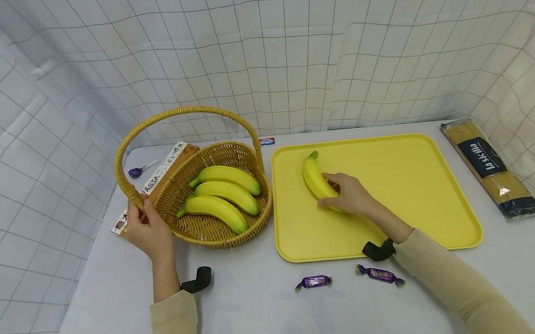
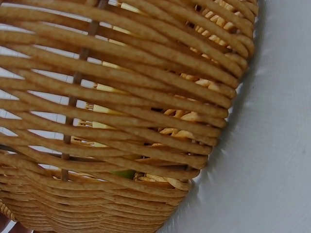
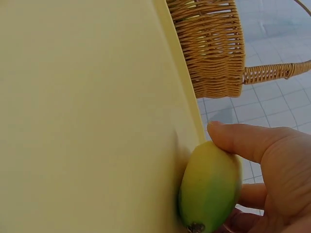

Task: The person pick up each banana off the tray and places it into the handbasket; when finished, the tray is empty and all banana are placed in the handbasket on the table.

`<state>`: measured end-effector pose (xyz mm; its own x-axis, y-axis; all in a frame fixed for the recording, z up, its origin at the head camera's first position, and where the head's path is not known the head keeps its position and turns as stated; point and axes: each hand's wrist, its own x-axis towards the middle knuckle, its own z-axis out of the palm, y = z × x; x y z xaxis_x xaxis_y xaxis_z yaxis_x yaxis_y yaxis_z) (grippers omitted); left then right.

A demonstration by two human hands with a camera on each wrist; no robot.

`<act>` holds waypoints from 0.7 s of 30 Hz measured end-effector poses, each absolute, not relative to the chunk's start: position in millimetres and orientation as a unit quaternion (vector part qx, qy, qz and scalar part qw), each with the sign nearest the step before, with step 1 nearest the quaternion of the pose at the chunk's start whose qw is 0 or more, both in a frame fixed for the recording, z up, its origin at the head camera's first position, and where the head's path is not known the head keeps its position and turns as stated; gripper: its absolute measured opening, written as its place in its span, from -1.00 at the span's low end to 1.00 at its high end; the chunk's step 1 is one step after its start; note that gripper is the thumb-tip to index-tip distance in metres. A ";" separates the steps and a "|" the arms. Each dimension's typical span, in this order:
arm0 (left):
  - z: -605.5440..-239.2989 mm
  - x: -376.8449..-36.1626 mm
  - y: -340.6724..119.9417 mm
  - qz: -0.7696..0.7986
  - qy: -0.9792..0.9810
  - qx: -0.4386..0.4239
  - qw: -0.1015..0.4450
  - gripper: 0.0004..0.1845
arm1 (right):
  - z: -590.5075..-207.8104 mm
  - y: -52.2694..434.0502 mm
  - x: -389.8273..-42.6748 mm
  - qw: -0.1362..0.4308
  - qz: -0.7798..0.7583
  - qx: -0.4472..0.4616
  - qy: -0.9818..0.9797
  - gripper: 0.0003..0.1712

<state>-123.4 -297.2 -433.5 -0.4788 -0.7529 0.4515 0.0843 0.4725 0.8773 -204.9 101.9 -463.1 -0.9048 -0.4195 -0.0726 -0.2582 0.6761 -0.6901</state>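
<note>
Two purple-wrapped candies (image 1: 347,278) lie nearest on the white table (image 1: 249,329), just in front of a yellow plastic tray (image 1: 401,171). On that tray, a person's right hand (image 1: 348,194) curls its fingers and thumb around a yellow banana with a green tip (image 1: 314,178). Beside it, the left hand (image 1: 148,229) grips the handle base of a woven wicker basket (image 1: 215,231) holding three more bananas (image 1: 222,196). Farther right lies a packet of spaghetti (image 1: 490,167).

Bright, even light, soft shadows (head view bends at edges), wrist close-ups slightly blurred.
</note>
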 end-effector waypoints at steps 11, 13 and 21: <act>-433.6 -124.1 -296.6 -0.464 -0.724 0.230 0.457 -0.74 | -461.9 103.0 -205.4 0.089 -0.403 -0.156 0.897 -0.24; -434.3 -124.1 -297.6 -0.464 -0.725 0.230 0.454 -0.72 | -460.9 103.1 -205.4 0.075 -0.414 -0.154 0.894 -0.27; -433.7 -123.1 -298.3 -0.469 -0.724 0.224 0.454 -0.71 | -446.1 101.2 -200.9 0.047 -0.471 -0.157 0.867 -0.32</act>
